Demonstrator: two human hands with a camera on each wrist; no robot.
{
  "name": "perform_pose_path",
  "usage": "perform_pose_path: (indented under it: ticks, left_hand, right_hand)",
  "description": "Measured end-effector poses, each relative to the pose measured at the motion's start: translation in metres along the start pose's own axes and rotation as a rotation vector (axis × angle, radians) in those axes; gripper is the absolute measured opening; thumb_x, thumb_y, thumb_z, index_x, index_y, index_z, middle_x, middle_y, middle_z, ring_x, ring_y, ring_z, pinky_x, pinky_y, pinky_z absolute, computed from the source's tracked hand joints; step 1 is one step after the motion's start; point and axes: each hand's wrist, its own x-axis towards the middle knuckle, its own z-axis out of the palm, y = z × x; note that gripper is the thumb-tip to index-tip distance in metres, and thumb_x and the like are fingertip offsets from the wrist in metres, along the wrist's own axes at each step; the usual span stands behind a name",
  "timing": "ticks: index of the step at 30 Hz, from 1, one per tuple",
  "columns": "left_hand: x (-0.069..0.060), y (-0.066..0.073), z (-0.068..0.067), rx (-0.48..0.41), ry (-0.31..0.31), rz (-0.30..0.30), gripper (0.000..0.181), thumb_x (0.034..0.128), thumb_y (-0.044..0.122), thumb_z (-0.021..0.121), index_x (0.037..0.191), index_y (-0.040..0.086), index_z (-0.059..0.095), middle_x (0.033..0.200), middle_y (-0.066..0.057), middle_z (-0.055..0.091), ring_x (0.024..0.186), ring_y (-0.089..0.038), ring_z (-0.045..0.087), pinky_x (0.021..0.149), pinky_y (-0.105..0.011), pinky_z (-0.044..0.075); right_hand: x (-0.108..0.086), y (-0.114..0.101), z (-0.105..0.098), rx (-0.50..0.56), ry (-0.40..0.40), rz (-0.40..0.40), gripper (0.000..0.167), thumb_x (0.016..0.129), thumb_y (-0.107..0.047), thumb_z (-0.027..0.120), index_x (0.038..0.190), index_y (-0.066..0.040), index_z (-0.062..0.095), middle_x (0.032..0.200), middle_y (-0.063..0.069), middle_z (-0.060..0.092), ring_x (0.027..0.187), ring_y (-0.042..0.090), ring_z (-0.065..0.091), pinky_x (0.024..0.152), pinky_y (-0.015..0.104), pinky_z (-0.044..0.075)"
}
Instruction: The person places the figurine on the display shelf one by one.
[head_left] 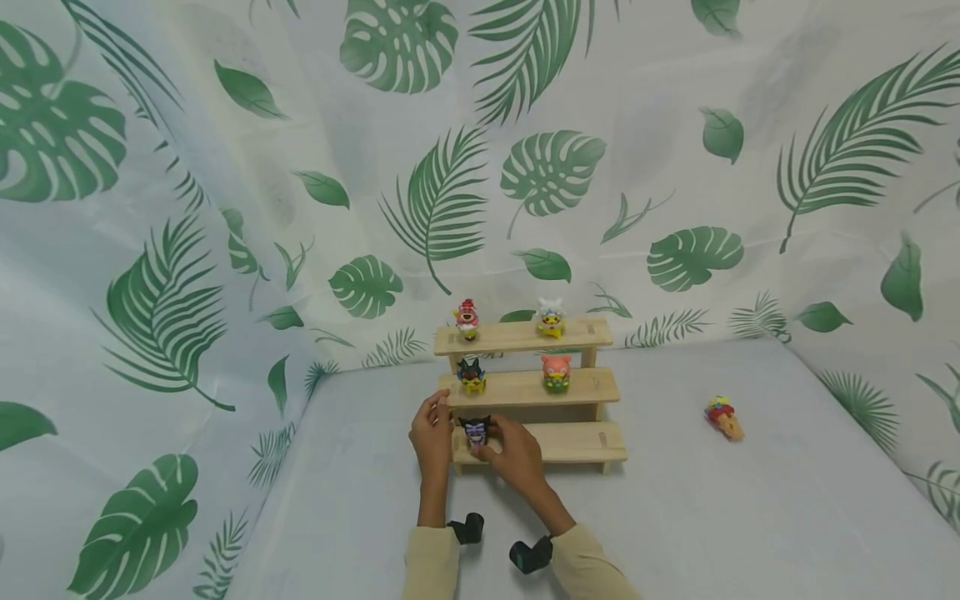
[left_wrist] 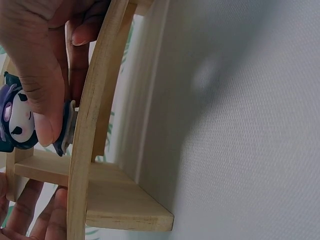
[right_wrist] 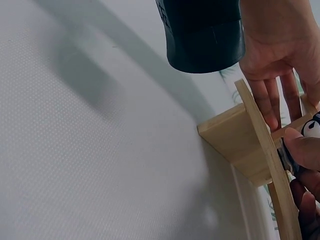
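Observation:
My right hand (head_left: 516,450) pinches a small figurine (head_left: 475,431) with a dark eared hood and a purple front, at the left part of the lowest shelf of a three-tier wooden rack (head_left: 570,442). In the left wrist view the figurine (left_wrist: 21,119) shows a white face, and the right thumb lies across it. Its base is at the board; whether it bears fully on it I cannot tell. My left hand (head_left: 432,437) is at the rack's left end, fingers loosely extended beside the boards. In the right wrist view the left hand (right_wrist: 280,55) reaches past the board's end.
On the top shelf stand a red-hatted figurine (head_left: 467,320) and a white-hooded yellow one (head_left: 551,318). The middle shelf holds a black-hooded yellow figurine (head_left: 472,377) and a pink-hooded one (head_left: 557,373). A red and orange figurine (head_left: 723,418) lies on the white table right of the rack.

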Motion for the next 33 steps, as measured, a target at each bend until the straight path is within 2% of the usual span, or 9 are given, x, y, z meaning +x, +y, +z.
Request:
perform_pose_path:
  ticks: [6,12,18,24,26,29,33]
  left_hand:
    - [0.0,0.002,0.0,0.007,0.001,-0.002,0.021,0.1004,0.017,0.055,0.113,0.013,0.071,0.104,-0.014,0.074,0.09,-0.023,0.071,0.064,-0.022,0.056]
    - [0.0,0.001,0.0,0.014,0.001,-0.001,0.021,0.1006,0.018,0.055,0.114,0.013,0.071,0.106,-0.013,0.074,0.091,-0.024,0.072,0.067,-0.028,0.058]
    - [0.0,0.0,0.0,0.007,-0.006,-0.008,0.021,0.1007,0.019,0.055,0.114,0.013,0.071,0.1,-0.013,0.074,0.09,-0.024,0.072,0.066,-0.025,0.057]
    - [-0.001,-0.001,0.0,0.013,0.001,0.009,0.022,0.1007,0.021,0.055,0.114,0.013,0.071,0.108,-0.013,0.073,0.094,-0.026,0.072,0.071,-0.034,0.06]
    - [-0.001,-0.001,0.0,0.011,-0.003,0.014,0.022,0.1007,0.02,0.055,0.114,0.013,0.071,0.106,-0.014,0.074,0.092,-0.026,0.072,0.07,-0.034,0.06]
    - [-0.001,0.0,0.0,0.012,-0.006,0.016,0.021,0.1006,0.019,0.055,0.114,0.013,0.071,0.1,-0.013,0.074,0.087,-0.026,0.072,0.065,-0.026,0.057]
    - [-0.001,0.0,0.0,0.011,-0.003,0.015,0.021,0.1006,0.019,0.055,0.113,0.013,0.071,0.099,-0.013,0.074,0.086,-0.023,0.072,0.063,-0.022,0.056]
  right_hand:
    - [0.0,0.0,0.001,-0.027,0.005,-0.001,0.046,0.073,-0.03,0.085,0.11,-0.009,0.067,0.099,0.007,0.074,0.096,0.027,0.067,0.083,0.046,0.052]
    - [-0.001,0.0,0.001,-0.04,0.005,-0.006,0.048,0.073,-0.033,0.085,0.111,-0.009,0.067,0.1,0.007,0.073,0.096,0.026,0.066,0.082,0.046,0.052]
    - [-0.002,0.0,0.001,-0.036,-0.002,-0.004,0.051,0.074,-0.033,0.085,0.114,-0.008,0.066,0.102,0.008,0.073,0.098,0.026,0.066,0.085,0.046,0.051]
    - [-0.005,0.003,-0.001,-0.054,-0.004,-0.031,0.059,0.074,-0.031,0.085,0.122,-0.006,0.063,0.107,0.01,0.072,0.102,0.027,0.065,0.088,0.046,0.051]
    - [-0.006,0.003,-0.002,-0.056,0.0,-0.034,0.062,0.074,-0.031,0.085,0.125,-0.005,0.061,0.108,0.011,0.072,0.097,0.025,0.064,0.085,0.045,0.052]
    - [-0.009,0.003,-0.005,-0.057,0.008,-0.041,0.064,0.073,-0.029,0.085,0.127,-0.003,0.06,0.11,0.011,0.072,0.086,0.019,0.059,0.079,0.042,0.051]
    - [-0.01,0.003,-0.007,-0.074,0.014,-0.048,0.064,0.074,-0.028,0.085,0.128,-0.005,0.06,0.113,0.007,0.073,0.08,0.014,0.054,0.073,0.036,0.048]
